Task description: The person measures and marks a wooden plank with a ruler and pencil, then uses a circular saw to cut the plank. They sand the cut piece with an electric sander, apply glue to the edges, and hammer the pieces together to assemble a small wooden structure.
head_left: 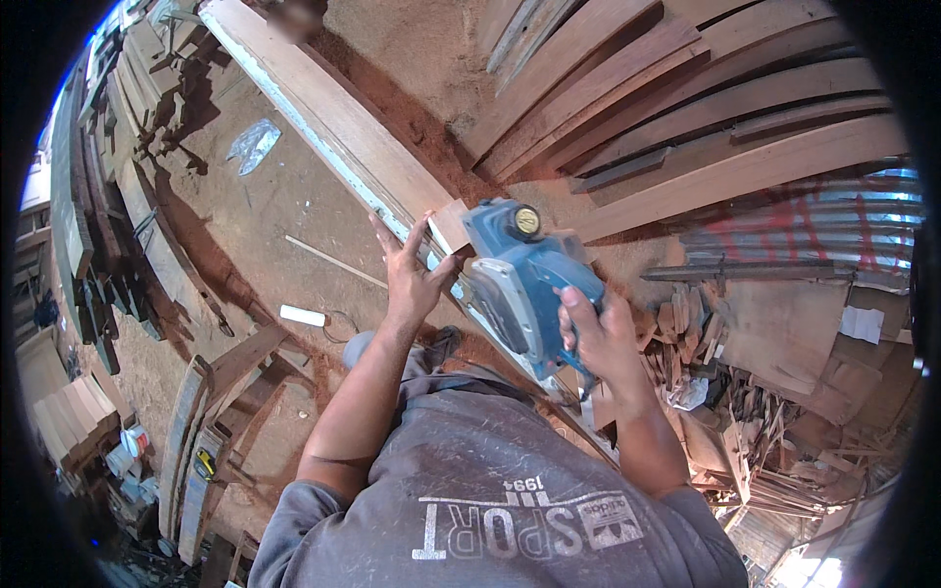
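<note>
While the right hand (603, 338) grips the blue planer (520, 279) by its handle at the near end of the board (363, 142) | left hand (417, 279) alongside, fingers spread wide | planer probably heavy, rigid; handle likely surest hold

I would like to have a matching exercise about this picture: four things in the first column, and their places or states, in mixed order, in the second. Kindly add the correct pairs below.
Things
1. blue, boxy handheld power planer
2. left hand
3. crumpled, clear plastic sheet
4. small yellow-and-black tool

Places or states
A. lying on the brown, sandy ground
B. resting on a rough wooden frame at lower left
C. gripped by the right hand
D. fingers spread, close to the planer's front

Pairs: 1-C, 2-D, 3-A, 4-B
</note>
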Motion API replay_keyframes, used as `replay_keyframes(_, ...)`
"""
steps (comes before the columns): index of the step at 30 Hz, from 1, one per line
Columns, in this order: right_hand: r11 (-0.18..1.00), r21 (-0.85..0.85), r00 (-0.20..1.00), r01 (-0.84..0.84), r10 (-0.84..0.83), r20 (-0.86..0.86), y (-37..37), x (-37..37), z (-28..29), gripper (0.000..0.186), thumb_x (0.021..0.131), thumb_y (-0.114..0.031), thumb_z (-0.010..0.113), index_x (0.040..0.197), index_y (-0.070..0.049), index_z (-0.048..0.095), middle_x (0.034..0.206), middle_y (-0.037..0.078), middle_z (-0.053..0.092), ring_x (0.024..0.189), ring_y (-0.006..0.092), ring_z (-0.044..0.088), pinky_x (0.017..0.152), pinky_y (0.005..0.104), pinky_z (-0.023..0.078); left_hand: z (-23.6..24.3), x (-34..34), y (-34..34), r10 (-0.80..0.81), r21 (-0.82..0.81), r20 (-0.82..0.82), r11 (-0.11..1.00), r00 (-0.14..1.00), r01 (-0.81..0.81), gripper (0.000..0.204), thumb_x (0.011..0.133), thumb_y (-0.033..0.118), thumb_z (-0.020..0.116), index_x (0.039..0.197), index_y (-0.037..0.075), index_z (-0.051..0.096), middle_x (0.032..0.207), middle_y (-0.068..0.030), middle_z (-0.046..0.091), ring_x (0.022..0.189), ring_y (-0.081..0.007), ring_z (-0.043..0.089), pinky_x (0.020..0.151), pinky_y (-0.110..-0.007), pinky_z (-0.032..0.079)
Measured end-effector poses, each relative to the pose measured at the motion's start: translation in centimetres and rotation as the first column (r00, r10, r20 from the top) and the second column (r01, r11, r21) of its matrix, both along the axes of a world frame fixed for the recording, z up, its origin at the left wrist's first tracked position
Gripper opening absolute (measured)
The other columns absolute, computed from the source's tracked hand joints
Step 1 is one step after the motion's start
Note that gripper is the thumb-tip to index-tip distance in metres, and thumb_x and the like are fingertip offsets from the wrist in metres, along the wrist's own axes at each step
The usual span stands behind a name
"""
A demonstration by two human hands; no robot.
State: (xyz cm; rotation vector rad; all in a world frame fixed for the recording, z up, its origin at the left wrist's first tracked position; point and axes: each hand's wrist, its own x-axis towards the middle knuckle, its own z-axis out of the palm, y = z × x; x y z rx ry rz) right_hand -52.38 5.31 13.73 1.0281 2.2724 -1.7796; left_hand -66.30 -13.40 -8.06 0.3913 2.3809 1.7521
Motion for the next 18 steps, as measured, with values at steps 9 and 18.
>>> replay_keyframes(9,0.975,0.119,0.982,-0.189,0.188,0.020,-0.4,-7.2,-0.6,0.060,0.103,-0.057,0.064,0.094,0.002,0.069,0.066,0.007,0.065,0.059,0.0168,0.065,0.057,0.0353,0.051,0.4,0.0,-0.4,-0.060,-0.194,-0.054,0.980,0.997,0.049,0.074,0.084,0.012,0.084,0.153,0.009,0.058,0.170,-0.0433,-0.006,0.161,-0.0537,0.011,0.127,-0.052,0.032)
replay_keyframes(18,0.982,0.092,0.985,-0.164,0.168,-0.043,-1.1,-12.5,-2.2,0.066,0.101,-0.065,0.064,0.088,0.000,0.068,0.061,0.004,0.060,0.056,0.0134,0.063,0.054,0.0321,0.051,-0.6,-0.1,-0.1,-0.052,-0.120,0.022,0.991,0.998,0.054,0.079,0.077,0.025,0.090,0.150,0.019,0.061,0.172,-0.0384,-0.009,0.162,-0.0543,0.003,0.120,-0.080,0.018)
